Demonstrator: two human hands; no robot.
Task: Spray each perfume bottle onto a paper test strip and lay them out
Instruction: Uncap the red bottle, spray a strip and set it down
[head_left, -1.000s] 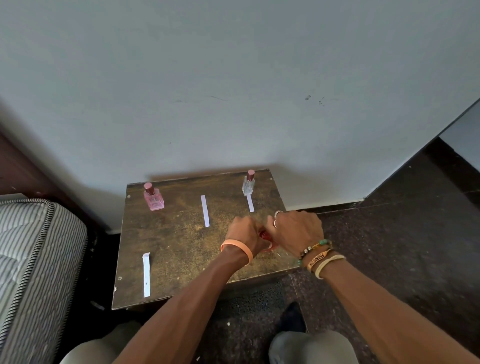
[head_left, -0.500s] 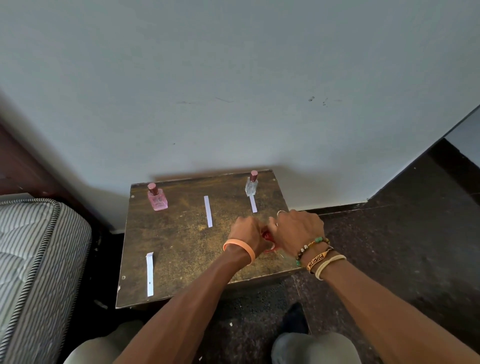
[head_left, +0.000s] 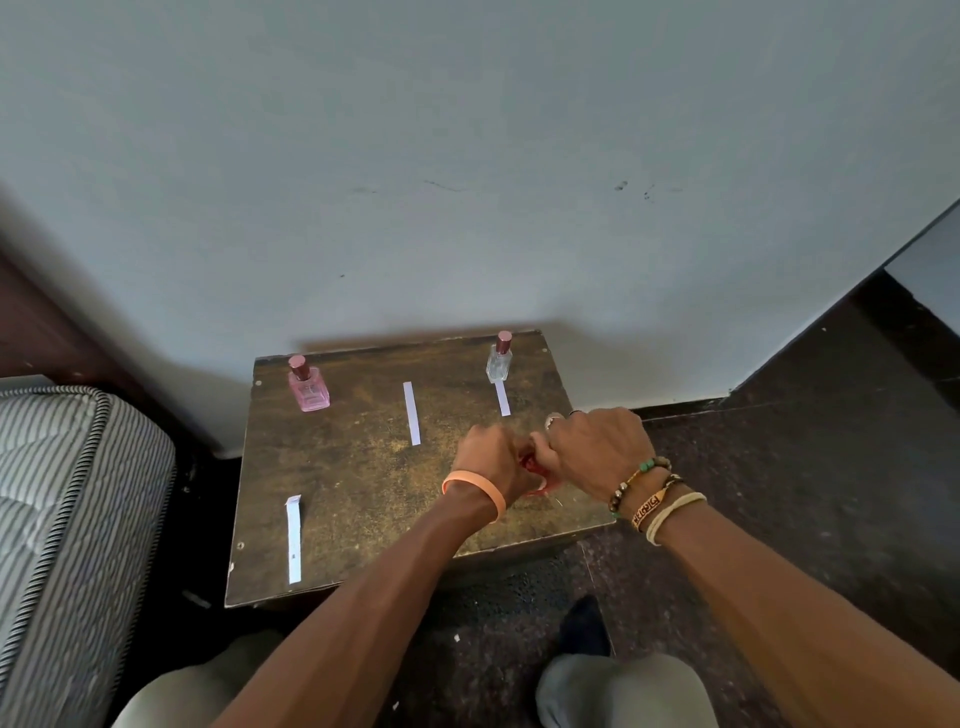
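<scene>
On a small worn brown table (head_left: 353, 467) a pink perfume bottle (head_left: 308, 384) stands at the back left and a clear bottle with a dark red cap (head_left: 499, 358) at the back right. One white paper strip (head_left: 502, 398) lies in front of the clear bottle, another strip (head_left: 411, 413) in the middle, a third strip (head_left: 293, 538) at the front left. My left hand (head_left: 488, 460) and my right hand (head_left: 597, 452) are curled together around a red object (head_left: 535, 470), mostly hidden between them, over the table's front right.
A striped mattress (head_left: 67, 509) lies to the left of the table. The pale wall (head_left: 467, 182) runs right behind it. Dark floor (head_left: 779, 467) spreads to the right, and my knees and a dark foot (head_left: 584, 626) show below the table's front edge.
Both hands stay clasped around the red object in nearly the same place. The view has shifted slightly; the bottles and strips have not moved.
</scene>
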